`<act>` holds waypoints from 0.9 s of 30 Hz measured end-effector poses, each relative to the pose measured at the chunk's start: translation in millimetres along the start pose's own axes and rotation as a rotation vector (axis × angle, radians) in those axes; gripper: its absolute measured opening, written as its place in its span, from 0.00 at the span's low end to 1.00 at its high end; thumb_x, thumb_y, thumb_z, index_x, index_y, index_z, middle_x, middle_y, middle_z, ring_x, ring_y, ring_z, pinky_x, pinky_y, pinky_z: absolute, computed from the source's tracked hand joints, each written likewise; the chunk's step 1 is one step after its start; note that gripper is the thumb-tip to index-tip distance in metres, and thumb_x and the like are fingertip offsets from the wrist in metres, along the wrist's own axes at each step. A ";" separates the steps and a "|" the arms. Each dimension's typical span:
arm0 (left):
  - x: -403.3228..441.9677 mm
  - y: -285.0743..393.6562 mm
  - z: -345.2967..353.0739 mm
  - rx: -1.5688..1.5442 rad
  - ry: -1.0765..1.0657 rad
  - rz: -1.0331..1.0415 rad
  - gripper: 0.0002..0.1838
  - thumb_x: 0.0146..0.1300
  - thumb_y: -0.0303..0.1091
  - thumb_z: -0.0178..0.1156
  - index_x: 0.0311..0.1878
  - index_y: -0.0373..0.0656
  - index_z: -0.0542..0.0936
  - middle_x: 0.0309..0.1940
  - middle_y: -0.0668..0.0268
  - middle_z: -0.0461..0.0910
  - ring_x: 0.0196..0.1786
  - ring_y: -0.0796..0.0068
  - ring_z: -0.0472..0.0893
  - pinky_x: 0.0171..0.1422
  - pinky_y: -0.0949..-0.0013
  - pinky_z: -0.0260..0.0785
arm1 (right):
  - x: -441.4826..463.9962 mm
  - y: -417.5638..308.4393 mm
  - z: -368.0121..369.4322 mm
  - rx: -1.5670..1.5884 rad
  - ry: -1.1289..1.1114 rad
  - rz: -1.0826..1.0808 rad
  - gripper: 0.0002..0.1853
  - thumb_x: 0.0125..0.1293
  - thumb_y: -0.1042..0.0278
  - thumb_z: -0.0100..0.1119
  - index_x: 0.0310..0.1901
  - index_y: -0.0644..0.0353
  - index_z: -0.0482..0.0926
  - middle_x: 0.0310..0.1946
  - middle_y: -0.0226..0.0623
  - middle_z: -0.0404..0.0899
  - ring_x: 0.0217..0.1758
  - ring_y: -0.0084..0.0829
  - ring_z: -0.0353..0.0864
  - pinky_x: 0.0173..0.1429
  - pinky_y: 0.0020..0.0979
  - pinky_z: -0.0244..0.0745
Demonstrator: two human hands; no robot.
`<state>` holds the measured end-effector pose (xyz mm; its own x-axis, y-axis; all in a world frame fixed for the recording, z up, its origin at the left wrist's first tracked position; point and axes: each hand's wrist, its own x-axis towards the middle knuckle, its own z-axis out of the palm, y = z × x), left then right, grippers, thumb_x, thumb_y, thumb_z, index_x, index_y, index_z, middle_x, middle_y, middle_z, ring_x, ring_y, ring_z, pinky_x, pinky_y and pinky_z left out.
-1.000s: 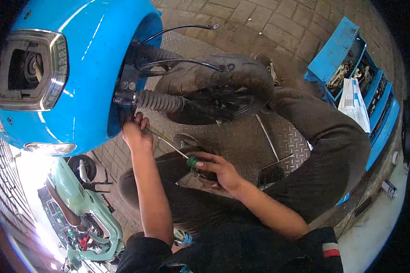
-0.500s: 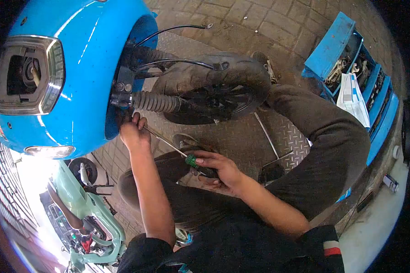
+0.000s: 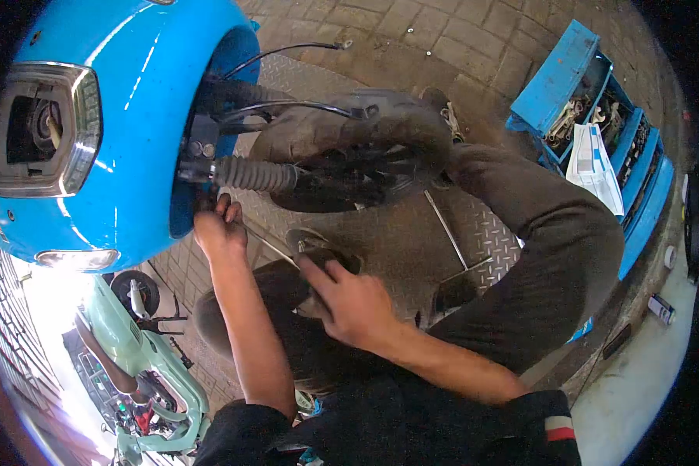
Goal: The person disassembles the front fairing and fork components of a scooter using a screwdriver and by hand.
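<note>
My left hand is closed at the lower edge of the blue scooter body, just below the ribbed fork boot. Its fingers are by the far end of a long thin screwdriver shaft; whether they pinch it is hidden. Around the screwdriver's handle end, my right hand is wrapped, back of the hand upward, and covers the green handle. The black front wheel lies beyond both hands. Two black cables stick out above the boot.
A blue toolbox with wrenches and a white paper stands at the right. A metal rod lies on the tread plate between my legs. A pale green scooter is at the lower left.
My right hand has turned over on the screwdriver, so the green handle is now hidden. The left hand stays by the fork. The whole view has shifted slightly left.
</note>
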<state>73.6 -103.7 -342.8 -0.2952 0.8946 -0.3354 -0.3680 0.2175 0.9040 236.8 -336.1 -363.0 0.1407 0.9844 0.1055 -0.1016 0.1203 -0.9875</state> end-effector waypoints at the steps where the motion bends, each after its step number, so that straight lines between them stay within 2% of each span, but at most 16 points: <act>1: -3.4 -0.4 -3.2 -0.007 -0.003 -0.020 0.09 0.78 0.26 0.47 0.51 0.43 0.77 0.41 0.68 0.77 0.31 0.79 0.64 0.27 0.76 0.53 | 2.1 -12.2 -8.8 -0.329 -0.130 0.061 0.26 0.75 0.65 0.61 0.73 0.54 0.72 0.48 0.55 0.84 0.43 0.48 0.89 0.38 0.42 0.83; 2: -10.0 1.0 2.3 -0.006 -0.003 -0.036 0.09 0.78 0.26 0.47 0.51 0.43 0.77 0.41 0.68 0.77 0.31 0.79 0.64 0.27 0.76 0.53 | 1.2 -19.4 -15.8 -0.662 -0.260 0.122 0.26 0.74 0.65 0.62 0.72 0.54 0.73 0.50 0.59 0.84 0.48 0.51 0.90 0.41 0.46 0.84; 4: -14.6 5.0 16.5 -0.028 0.151 -0.044 0.08 0.78 0.27 0.48 0.46 0.43 0.77 0.38 0.69 0.75 0.29 0.79 0.65 0.26 0.76 0.52 | -2.2 -12.8 -8.7 -0.669 -0.162 0.120 0.21 0.75 0.63 0.60 0.67 0.58 0.78 0.45 0.59 0.86 0.47 0.51 0.90 0.39 0.45 0.83; 6: 9.8 6.1 -8.0 -0.062 0.111 -0.093 0.07 0.78 0.29 0.48 0.43 0.44 0.76 0.35 0.70 0.72 0.26 0.79 0.64 0.25 0.76 0.52 | -5.5 -8.3 -0.6 -0.039 0.181 0.157 0.19 0.76 0.62 0.58 0.63 0.61 0.80 0.43 0.61 0.86 0.44 0.47 0.91 0.38 0.44 0.84; 7: 16.7 6.1 -14.7 -0.125 0.016 -0.115 0.07 0.78 0.29 0.49 0.43 0.44 0.76 0.34 0.70 0.71 0.25 0.78 0.63 0.25 0.76 0.52 | -7.1 -1.2 -11.9 -0.041 0.179 0.160 0.19 0.76 0.62 0.58 0.63 0.61 0.80 0.43 0.61 0.86 0.44 0.47 0.91 0.38 0.44 0.84; 8: 18.0 6.3 -15.2 -0.191 -0.081 -0.135 0.06 0.78 0.29 0.49 0.42 0.45 0.75 0.33 0.70 0.70 0.25 0.78 0.63 0.25 0.76 0.52 | -6.2 7.3 -34.6 0.500 -0.089 0.589 0.20 0.76 0.61 0.60 0.63 0.63 0.80 0.42 0.58 0.86 0.44 0.45 0.90 0.39 0.44 0.83; 10: 16.9 6.2 -12.4 -0.189 -0.082 -0.107 0.06 0.77 0.28 0.48 0.42 0.45 0.75 0.32 0.70 0.69 0.24 0.79 0.62 0.25 0.76 0.51 | -5.1 1.0 -49.3 1.033 -0.368 1.002 0.21 0.75 0.60 0.62 0.62 0.64 0.79 0.42 0.56 0.87 0.44 0.42 0.90 0.40 0.43 0.83; 11: 14.5 4.9 -7.2 -0.178 -0.087 -0.084 0.06 0.77 0.27 0.48 0.41 0.45 0.74 0.31 0.70 0.68 0.24 0.79 0.61 0.25 0.75 0.51 | -1.6 -21.4 -48.1 0.885 -0.162 1.009 0.24 0.74 0.57 0.65 0.64 0.63 0.79 0.46 0.53 0.87 0.43 0.38 0.87 0.46 0.42 0.82; 12: 12.0 2.0 -0.8 -0.182 -0.094 -0.094 0.06 0.77 0.27 0.48 0.41 0.45 0.74 0.31 0.70 0.68 0.24 0.79 0.61 0.25 0.75 0.51 | -1.1 -34.9 -44.3 0.735 0.044 1.006 0.26 0.74 0.55 0.67 0.66 0.63 0.79 0.49 0.50 0.86 0.42 0.34 0.84 0.53 0.40 0.81; 13: 8.2 -0.3 5.1 -0.191 -0.071 -0.073 0.06 0.77 0.27 0.48 0.41 0.45 0.74 0.30 0.71 0.67 0.24 0.79 0.61 0.25 0.75 0.51 | -0.7 -24.6 -34.4 0.054 0.134 0.304 0.25 0.72 0.56 0.69 0.65 0.60 0.80 0.55 0.48 0.82 0.41 0.39 0.83 0.49 0.40 0.81; 16: 22.1 0.1 -10.1 -0.233 -0.088 -0.091 0.07 0.77 0.27 0.47 0.41 0.44 0.73 0.30 0.71 0.66 0.23 0.79 0.59 0.24 0.75 0.51 | -5.5 -25.3 -40.9 -0.234 0.095 0.084 0.25 0.72 0.57 0.68 0.66 0.61 0.79 0.52 0.52 0.81 0.42 0.47 0.84 0.46 0.42 0.80; 18: 28.0 0.5 -10.1 -0.271 -0.144 -0.136 0.07 0.77 0.27 0.46 0.41 0.44 0.73 0.29 0.71 0.66 0.23 0.79 0.59 0.24 0.75 0.51 | -4.0 -33.3 -38.7 -0.149 0.176 0.095 0.21 0.73 0.62 0.67 0.62 0.64 0.80 0.45 0.56 0.82 0.44 0.54 0.84 0.45 0.45 0.79; 20: 16.2 -1.1 1.0 -0.203 -0.053 -0.095 0.07 0.76 0.27 0.47 0.40 0.44 0.74 0.28 0.71 0.65 0.23 0.79 0.59 0.24 0.75 0.52 | -2.7 -32.9 -40.2 -0.059 0.098 0.450 0.19 0.70 0.68 0.69 0.59 0.66 0.80 0.45 0.55 0.83 0.48 0.53 0.85 0.46 0.44 0.79; 24: 7.5 2.2 16.1 -0.202 0.069 -0.064 0.07 0.76 0.29 0.48 0.42 0.41 0.76 0.29 0.68 0.69 0.23 0.78 0.61 0.25 0.75 0.56 | 3.7 -25.8 -43.1 0.042 0.068 0.543 0.17 0.72 0.66 0.67 0.56 0.66 0.80 0.43 0.54 0.83 0.44 0.56 0.86 0.46 0.44 0.80; 26: 29.1 3.0 -2.8 -0.253 -0.028 -0.118 0.09 0.76 0.30 0.48 0.44 0.40 0.77 0.32 0.66 0.73 0.23 0.77 0.62 0.25 0.74 0.56 | 4.3 -23.3 -35.6 -0.030 0.447 -0.019 0.20 0.79 0.58 0.59 0.56 0.69 0.78 0.30 0.54 0.81 0.34 0.57 0.85 0.42 0.46 0.79; 27: 35.7 2.7 -7.8 -0.273 -0.096 -0.121 0.09 0.77 0.30 0.48 0.45 0.40 0.78 0.33 0.65 0.74 0.24 0.77 0.63 0.25 0.75 0.57 | 3.6 -24.1 -34.6 -0.041 0.455 -0.017 0.20 0.79 0.58 0.59 0.56 0.69 0.78 0.30 0.54 0.81 0.34 0.57 0.85 0.42 0.46 0.79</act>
<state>55.2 -74.2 -354.4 -0.1547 0.9041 -0.3983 -0.6226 0.2238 0.7498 273.9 -339.9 -342.8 0.5609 0.8250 0.0691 -0.0572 0.1219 -0.9909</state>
